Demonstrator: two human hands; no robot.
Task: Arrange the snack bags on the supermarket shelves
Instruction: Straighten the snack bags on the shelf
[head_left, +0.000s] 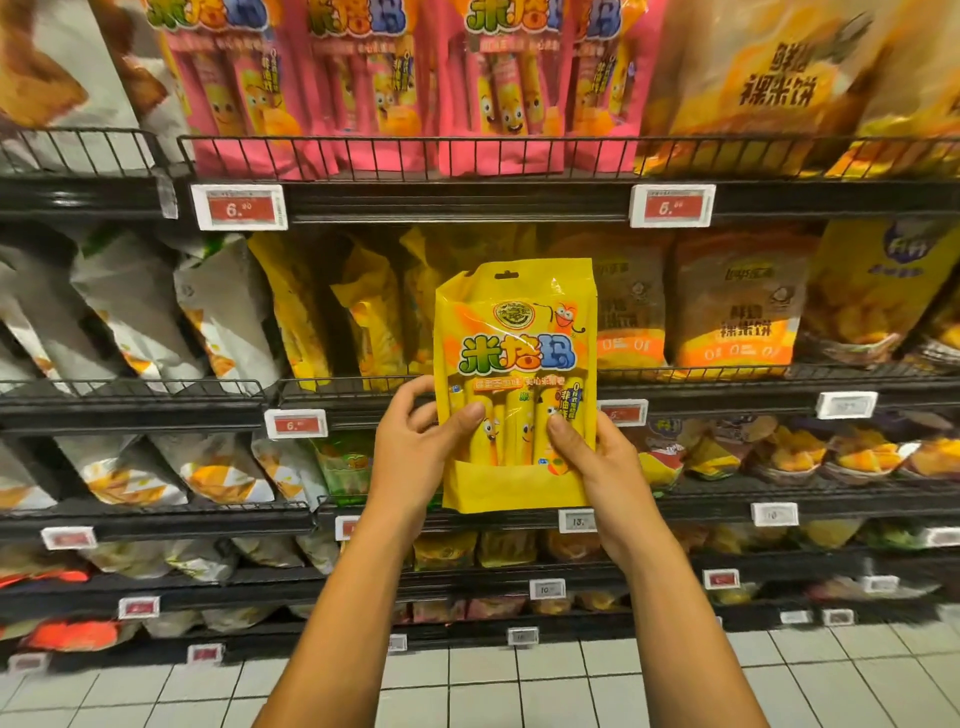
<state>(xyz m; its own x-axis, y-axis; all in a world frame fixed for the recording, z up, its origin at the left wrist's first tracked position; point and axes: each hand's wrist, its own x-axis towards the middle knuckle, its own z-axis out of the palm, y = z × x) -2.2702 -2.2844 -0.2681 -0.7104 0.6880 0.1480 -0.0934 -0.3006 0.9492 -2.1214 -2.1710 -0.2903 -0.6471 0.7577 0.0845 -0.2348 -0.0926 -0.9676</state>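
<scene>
While held, yellow snack bag (516, 384) upright.

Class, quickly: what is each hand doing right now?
Left hand: grips the yellow snack bag at its lower left edge.
Right hand: grips the same bag's lower right edge.

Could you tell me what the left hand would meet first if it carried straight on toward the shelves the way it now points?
Probably the wire rail on the shelf front, just above the left hand, then the tilted yellow bags behind it. Depth is unclear in this one view. Both hands hold the yellow snack bag, the right hand at its other edge.
</scene>
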